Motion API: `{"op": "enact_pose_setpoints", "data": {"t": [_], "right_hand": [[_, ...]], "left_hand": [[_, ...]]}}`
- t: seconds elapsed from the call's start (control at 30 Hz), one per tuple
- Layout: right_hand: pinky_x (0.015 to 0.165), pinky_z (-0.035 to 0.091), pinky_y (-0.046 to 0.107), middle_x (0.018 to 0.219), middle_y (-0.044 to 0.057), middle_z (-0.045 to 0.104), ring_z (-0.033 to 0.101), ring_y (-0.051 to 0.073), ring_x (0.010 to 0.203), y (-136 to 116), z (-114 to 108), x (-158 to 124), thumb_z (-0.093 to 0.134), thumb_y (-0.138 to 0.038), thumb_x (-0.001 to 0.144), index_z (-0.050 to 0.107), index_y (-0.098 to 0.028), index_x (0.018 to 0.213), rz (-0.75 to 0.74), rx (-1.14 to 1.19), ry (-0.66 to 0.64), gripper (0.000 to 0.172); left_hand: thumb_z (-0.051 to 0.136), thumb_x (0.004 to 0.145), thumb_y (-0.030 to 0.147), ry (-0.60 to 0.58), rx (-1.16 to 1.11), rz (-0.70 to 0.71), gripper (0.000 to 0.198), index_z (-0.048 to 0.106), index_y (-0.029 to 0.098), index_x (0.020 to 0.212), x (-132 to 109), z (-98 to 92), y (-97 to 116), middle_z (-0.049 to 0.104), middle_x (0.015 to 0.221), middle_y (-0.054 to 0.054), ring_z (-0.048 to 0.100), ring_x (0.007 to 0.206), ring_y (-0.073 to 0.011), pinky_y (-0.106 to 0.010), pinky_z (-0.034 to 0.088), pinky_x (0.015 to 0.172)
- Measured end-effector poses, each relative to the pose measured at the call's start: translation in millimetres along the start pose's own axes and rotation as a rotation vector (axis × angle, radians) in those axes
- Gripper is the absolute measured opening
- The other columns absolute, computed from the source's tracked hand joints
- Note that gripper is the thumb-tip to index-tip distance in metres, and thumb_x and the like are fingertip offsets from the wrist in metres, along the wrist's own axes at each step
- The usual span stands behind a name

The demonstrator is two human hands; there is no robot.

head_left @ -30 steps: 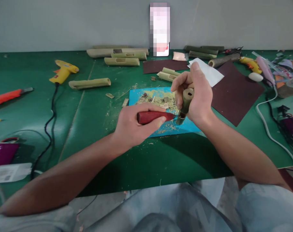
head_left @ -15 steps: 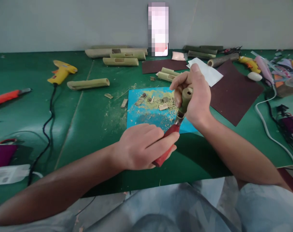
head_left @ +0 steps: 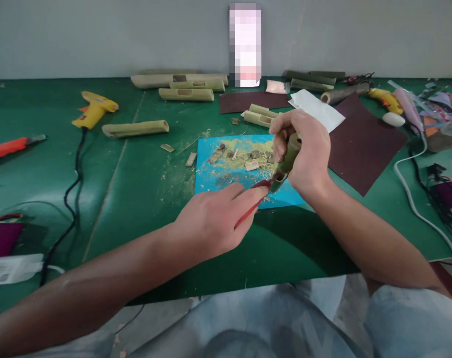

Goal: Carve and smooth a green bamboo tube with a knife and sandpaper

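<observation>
My left hand (head_left: 218,216) is closed around a red-handled knife (head_left: 250,206). Its metal end meets the lower opening of a short green bamboo tube (head_left: 291,155), and my fingers partly cover the handle. My right hand (head_left: 310,146) wraps round that tube and holds it tilted, the upper end showing a hole. Below both hands lies a blue sheet (head_left: 207,186) strewn with bamboo shavings (head_left: 252,165) and small cut chips.
A yellow glue gun (head_left: 95,109) and a bamboo piece (head_left: 136,129) lie left. More cut bamboo tubes (head_left: 186,95) line the wall beside a propped phone (head_left: 245,44). Brown sheets (head_left: 363,149), white paper (head_left: 317,109) and a white cable (head_left: 408,199) are right. An orange-red tool (head_left: 7,149) lies far left.
The bamboo tube has tipped, so its cut lower opening shows more. My left hand has turned the knife, hiding more of its handle and metal part.
</observation>
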State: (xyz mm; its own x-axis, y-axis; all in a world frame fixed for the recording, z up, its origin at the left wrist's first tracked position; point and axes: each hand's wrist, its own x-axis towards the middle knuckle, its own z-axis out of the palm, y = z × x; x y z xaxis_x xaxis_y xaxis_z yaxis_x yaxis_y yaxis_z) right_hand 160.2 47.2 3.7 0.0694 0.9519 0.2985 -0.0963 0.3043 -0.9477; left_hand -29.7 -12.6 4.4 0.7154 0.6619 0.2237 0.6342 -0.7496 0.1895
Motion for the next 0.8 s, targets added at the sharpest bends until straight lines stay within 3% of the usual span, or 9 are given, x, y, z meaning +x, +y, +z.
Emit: {"op": "enact_pose_setpoints", "data": {"t": [0.17,0.33,0.47,0.63,0.8], "right_hand": [[0.056,0.034,0.035,0.061,-0.001,0.039,0.040,0.019,0.056,-6.0,6.1,-7.2,0.047,-0.038,0.093,0.055,-0.028,0.074,-0.004,-0.036,0.052,0.023],[0.058,0.037,0.036,0.062,0.000,0.041,0.039,0.020,0.057,-4.7,9.0,-10.5,0.049,-0.032,0.088,0.057,-0.028,0.078,0.006,-0.067,0.075,0.013],[0.056,0.039,0.036,0.059,0.000,0.039,0.041,0.020,0.055,1.1,3.1,-6.4,0.047,-0.033,0.088,0.058,-0.028,0.076,0.026,-0.066,0.040,0.017],[0.052,0.037,0.036,0.055,0.000,0.041,0.040,0.019,0.050,-0.6,-2.0,-3.5,0.044,-0.029,0.087,0.060,-0.027,0.072,0.026,-0.038,-0.018,0.022],[0.047,0.030,0.036,0.051,0.000,0.042,0.039,0.019,0.047,-3.7,-4.6,-0.6,0.046,-0.023,0.082,0.060,-0.027,0.064,0.039,0.036,-0.077,0.022]], "left_hand": [[0.048,0.094,0.028,-0.100,0.021,-0.098,0.028,0.063,0.025,0.118,3.6,-6.8,2.5,0.063,0.086,-0.003,0.061,0.065,-0.0166,-0.027,0.037,0.050],[0.047,0.097,0.041,-0.052,0.115,-0.094,0.029,0.066,0.027,0.115,3.2,-1.2,1.8,0.063,0.079,-0.002,0.059,0.062,-0.0170,-0.028,0.032,0.050],[0.048,0.097,0.038,-0.002,0.060,-0.089,0.027,0.068,0.030,0.114,4.7,1.6,-10.2,0.065,0.081,-0.001,0.061,0.069,-0.0162,-0.026,0.036,0.055],[0.051,0.095,0.035,-0.031,-0.113,-0.116,0.028,0.068,0.028,0.116,8.4,3.4,-29.2,0.066,0.086,-0.001,0.063,0.076,-0.0147,-0.024,0.042,0.065],[0.050,0.095,0.036,0.000,-0.120,-0.027,0.029,0.070,0.026,0.114,9.1,15.3,-43.7,0.067,0.083,-0.003,0.063,0.072,-0.0149,-0.024,0.042,0.064]]}}
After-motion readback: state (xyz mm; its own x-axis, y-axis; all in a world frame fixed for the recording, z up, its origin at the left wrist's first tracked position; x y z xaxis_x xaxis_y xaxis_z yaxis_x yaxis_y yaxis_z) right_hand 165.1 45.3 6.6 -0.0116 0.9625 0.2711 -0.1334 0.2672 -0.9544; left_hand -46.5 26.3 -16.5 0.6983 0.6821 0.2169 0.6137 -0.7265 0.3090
